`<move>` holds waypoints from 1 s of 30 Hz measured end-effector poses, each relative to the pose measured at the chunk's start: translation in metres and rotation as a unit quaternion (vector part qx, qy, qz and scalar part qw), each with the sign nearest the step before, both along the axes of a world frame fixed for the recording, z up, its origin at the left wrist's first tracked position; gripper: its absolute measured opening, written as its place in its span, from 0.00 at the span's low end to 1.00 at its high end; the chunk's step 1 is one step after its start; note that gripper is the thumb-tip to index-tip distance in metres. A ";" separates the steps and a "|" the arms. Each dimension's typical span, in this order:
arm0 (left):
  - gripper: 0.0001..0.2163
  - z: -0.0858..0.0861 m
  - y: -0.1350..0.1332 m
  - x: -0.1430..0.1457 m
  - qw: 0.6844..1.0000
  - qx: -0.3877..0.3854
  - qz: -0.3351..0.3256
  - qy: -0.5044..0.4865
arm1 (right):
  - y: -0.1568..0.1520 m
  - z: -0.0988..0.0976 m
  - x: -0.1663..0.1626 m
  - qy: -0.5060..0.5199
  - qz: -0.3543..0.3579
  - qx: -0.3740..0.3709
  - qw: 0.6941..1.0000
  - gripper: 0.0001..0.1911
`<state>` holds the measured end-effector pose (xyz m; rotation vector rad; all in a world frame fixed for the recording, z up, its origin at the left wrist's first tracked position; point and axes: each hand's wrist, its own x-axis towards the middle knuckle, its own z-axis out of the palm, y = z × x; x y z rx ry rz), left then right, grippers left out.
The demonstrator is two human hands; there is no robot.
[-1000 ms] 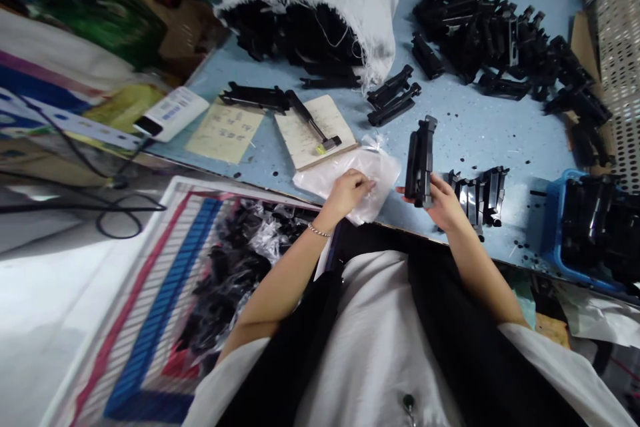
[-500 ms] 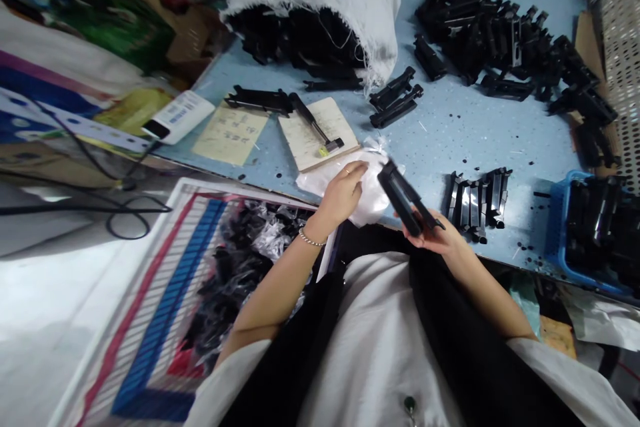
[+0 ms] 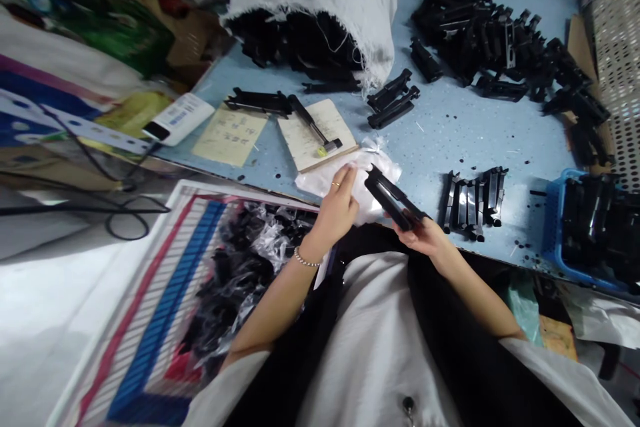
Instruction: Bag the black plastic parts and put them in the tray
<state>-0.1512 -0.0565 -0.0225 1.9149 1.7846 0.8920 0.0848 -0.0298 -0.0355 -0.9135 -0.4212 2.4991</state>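
Black, long slotted part [image 3: 388, 203] clamped in right hand [image 3: 419, 236] fingers
Left hand [image 3: 337, 212] at its nine o'clock, can't tell if fingers pinch

A long, narrow, black two-railed part [image 3: 387, 203] slants in the right grip [image 3: 419, 235], far end leftward, over crumpled, translucent white plastic [image 3: 366, 205] at the speckled blue surface's [image 3: 450, 130] near edge.

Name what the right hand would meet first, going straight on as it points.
Leading with its black slotted part, the right hand would probably meet the left hand first. Depth is unclear: it might pass over it, above the plastic bag.
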 end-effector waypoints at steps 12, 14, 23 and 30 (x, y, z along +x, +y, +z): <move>0.38 0.030 -0.016 0.033 0.994 0.046 -0.064 0.078 | -0.006 -0.004 0.002 0.095 0.070 -0.071 0.991 0.10; 0.39 0.037 -0.027 0.041 0.989 0.044 -0.100 0.104 | -0.003 -0.002 -0.012 0.081 0.035 -0.044 0.995 0.09; 0.40 0.025 -0.025 0.012 0.998 0.036 -0.007 0.051 | -0.012 0.015 -0.018 0.185 -0.023 -0.066 0.980 0.12; 0.44 0.008 -0.024 0.033 0.996 0.086 0.020 0.031 | -0.015 0.011 -0.023 0.146 0.009 -0.028 0.989 0.11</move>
